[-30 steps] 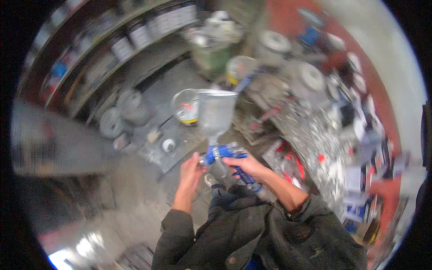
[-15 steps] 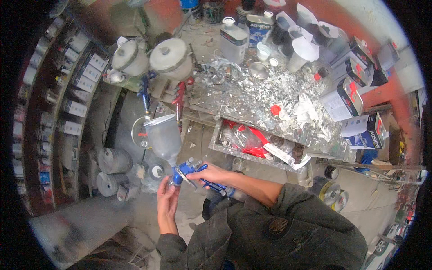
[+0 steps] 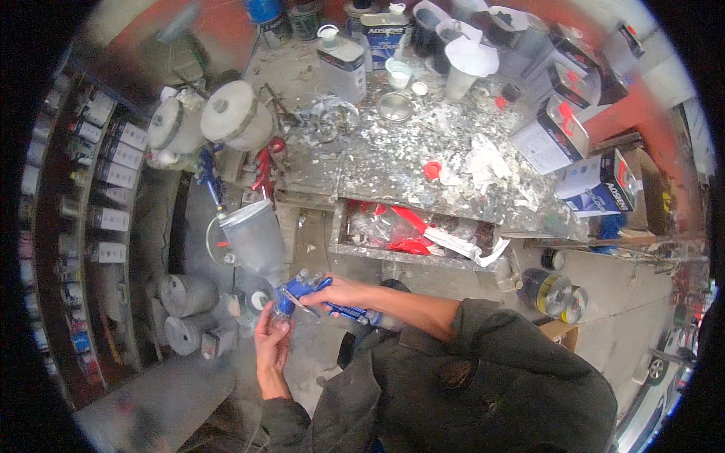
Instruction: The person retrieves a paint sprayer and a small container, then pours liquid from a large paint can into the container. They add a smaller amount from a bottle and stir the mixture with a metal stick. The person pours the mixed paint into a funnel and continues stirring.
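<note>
My right hand [image 3: 336,290] is closed round the blue spray gun [image 3: 297,288], which is held in front of the bench. A translucent grey paint cup [image 3: 257,238] stands on top of the gun, tilted a little to the left. At the gun's front end, the fingers of my left hand [image 3: 272,343] are closed on the nozzle, the fingertips partly hidden by it. Pale mist hangs in the air around the left hand and below the gun.
The paint-spattered bench [image 3: 362,158] carries metal cans [image 3: 343,68], a white-lined cup [image 3: 468,64] and a red cap [image 3: 431,171]. Below is an open drawer [image 3: 377,253] with red-and-white packaging. Shelves [image 3: 91,249] and pails [image 3: 189,294] stand left. Other spray guns [image 3: 264,174] hang at the bench's left end.
My view has swung slightly, so the bench and its cans sit further left. Both hands keep their hold on the spray gun. Mist shows more thickly around the left hand.
</note>
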`<state>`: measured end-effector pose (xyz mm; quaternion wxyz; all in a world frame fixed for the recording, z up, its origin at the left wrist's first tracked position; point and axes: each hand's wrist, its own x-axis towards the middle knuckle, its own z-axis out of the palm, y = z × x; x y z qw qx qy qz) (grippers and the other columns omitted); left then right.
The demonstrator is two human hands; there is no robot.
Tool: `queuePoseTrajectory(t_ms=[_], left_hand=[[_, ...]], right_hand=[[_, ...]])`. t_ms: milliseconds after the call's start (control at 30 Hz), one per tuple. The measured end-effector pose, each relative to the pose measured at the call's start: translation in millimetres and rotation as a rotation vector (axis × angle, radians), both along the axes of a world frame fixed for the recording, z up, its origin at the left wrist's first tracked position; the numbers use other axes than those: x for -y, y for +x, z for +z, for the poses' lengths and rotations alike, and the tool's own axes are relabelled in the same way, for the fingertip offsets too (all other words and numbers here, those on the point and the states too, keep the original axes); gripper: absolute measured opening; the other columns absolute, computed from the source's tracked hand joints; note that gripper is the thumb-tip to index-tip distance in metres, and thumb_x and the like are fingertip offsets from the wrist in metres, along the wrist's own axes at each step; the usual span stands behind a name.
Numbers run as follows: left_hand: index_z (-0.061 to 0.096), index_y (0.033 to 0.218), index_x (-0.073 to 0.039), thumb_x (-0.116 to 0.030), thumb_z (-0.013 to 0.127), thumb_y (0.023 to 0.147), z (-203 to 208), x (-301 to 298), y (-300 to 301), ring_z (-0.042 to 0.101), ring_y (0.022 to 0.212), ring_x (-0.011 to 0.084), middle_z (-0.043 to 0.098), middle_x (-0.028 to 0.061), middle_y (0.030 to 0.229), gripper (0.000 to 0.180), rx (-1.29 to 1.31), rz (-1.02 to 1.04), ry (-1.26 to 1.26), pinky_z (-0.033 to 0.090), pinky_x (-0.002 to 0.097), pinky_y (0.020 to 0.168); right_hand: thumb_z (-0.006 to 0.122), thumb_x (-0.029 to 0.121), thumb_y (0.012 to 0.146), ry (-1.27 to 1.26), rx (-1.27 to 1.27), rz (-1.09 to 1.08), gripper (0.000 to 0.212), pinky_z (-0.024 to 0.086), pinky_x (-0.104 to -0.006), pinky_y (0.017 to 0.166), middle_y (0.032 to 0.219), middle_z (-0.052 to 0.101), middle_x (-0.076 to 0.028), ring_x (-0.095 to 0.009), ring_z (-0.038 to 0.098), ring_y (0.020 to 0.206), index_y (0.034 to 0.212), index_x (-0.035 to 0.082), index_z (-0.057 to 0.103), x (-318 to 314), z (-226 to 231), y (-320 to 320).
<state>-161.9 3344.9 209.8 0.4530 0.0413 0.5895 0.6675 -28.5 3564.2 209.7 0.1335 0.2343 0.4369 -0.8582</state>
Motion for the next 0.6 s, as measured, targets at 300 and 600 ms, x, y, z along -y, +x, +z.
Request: queuePoseTrajectory(t_ms=[300, 600], left_hand=[[0.057, 0.125, 0.003, -0.032, 0.06, 0.102, -23, 3, -39, 0.073, 0.076, 0.0274, 0.071, 0.015, 0.107, 0.042, 0.265, -0.038, -0.152, 0.061, 0.0272, 0.06], [0.058, 0.122, 0.004, -0.032, 0.063, 0.1, -17, 10, -28, 0.073, 0.08, 0.0257, 0.07, 0.0167, 0.108, 0.043, 0.089, -0.003, 0.001, 0.064, 0.0332, 0.067]], right_hand=[[0.073, 0.044, 0.088, 0.2, -0.018, 0.048, 0.041, 0.045, -0.0283, 0.043, 0.06, 0.051, 0.001, -0.01, 0.052, 0.052, 0.076, 0.006, 0.065, 10, 2, -8], [0.077, 0.045, 0.087, 0.149, -0.047, 0.001, 0.045, 0.041, -0.0278, 0.043, 0.058, 0.049, 0.001, -0.01, 0.049, 0.049, 0.072, 0.007, 0.061, 23, 2, -13]])
